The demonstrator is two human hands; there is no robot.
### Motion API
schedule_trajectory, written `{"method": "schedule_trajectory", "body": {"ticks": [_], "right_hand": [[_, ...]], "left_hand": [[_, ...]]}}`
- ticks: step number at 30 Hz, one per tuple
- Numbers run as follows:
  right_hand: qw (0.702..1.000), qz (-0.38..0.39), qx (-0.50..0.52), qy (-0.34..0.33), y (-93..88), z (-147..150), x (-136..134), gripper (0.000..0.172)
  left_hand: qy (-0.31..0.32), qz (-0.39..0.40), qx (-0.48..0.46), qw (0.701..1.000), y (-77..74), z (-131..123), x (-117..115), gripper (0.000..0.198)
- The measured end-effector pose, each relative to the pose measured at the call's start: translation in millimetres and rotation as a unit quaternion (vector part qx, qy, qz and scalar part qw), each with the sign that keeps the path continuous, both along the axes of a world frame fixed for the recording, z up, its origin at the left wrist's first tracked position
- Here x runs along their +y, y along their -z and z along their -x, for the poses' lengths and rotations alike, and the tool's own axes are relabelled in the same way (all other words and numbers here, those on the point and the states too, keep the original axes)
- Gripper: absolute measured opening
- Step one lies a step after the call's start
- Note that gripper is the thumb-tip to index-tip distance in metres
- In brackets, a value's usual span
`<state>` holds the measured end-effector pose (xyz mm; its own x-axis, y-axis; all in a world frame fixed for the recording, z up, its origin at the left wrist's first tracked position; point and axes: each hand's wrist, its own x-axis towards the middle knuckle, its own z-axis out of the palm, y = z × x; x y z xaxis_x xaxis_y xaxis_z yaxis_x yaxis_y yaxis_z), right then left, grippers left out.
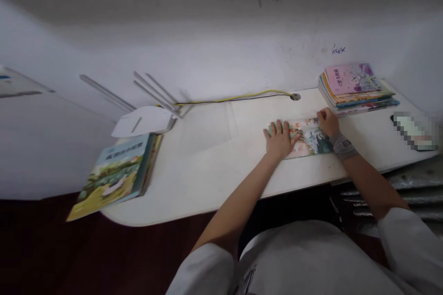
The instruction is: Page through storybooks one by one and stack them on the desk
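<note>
Head cam shows a thin picture book [309, 138] lying flat on the white desk [207, 179], long side running left to right between both hands. Left hand [280, 139] is spread open, pressing its end. Right hand [327, 122] curls onto the far corner, near the book stack [353, 85]; can't tell if it's pinching.

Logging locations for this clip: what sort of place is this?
Probably a study corner at home: a white rounded-end desk against a white wall, a stack of colourful paperback picture books, and a white multi-antenna Wi-Fi router.
</note>
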<state>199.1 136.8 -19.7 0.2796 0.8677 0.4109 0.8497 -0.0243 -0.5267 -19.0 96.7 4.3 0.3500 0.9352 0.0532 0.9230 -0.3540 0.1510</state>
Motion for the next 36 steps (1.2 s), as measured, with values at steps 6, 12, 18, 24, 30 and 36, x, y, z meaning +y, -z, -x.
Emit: {"method": "schedule_trajectory", "body": {"ticks": [6, 12, 18, 24, 30, 36], "right_hand": [[0.978, 0.006, -0.205, -0.044, -16.4, 23.5, -16.7, 0.044], [0.934, 0.077, -0.23, -0.262, -8.9, 52.9, -37.0, 0.045], [0.965, 0.108, -0.221, -0.095, -4.4, -1.9, -38.7, 0.041], [0.975, 0.188, -0.115, 0.023, -19.8, -18.6, -8.2, 0.043], [0.977, 0.203, -0.061, 0.033, -20.8, 5.1, 11.7, 0.022], [0.976, 0.145, -0.161, 0.008, -10.6, 35.9, 0.4, 0.02]], "left_hand": [[-0.003, -0.017, 0.019, 1.0, 0.7, -7.1, 2.7, 0.075], [0.071, 0.02, 0.019, 0.997, 3.4, -8.3, 7.1, 0.059], [-0.072, -0.01, -0.031, 0.997, 6.8, 49.2, 20.0, 0.056], [-0.159, 0.008, -0.125, 0.979, 0.6, 50.2, 42.6, 0.039], [-0.22, 0.055, -0.199, 0.953, -8.4, 31.5, 61.5, 0.031], [-0.198, 0.006, -0.106, 0.974, -5.6, 51.4, 57.9, 0.023]]}}
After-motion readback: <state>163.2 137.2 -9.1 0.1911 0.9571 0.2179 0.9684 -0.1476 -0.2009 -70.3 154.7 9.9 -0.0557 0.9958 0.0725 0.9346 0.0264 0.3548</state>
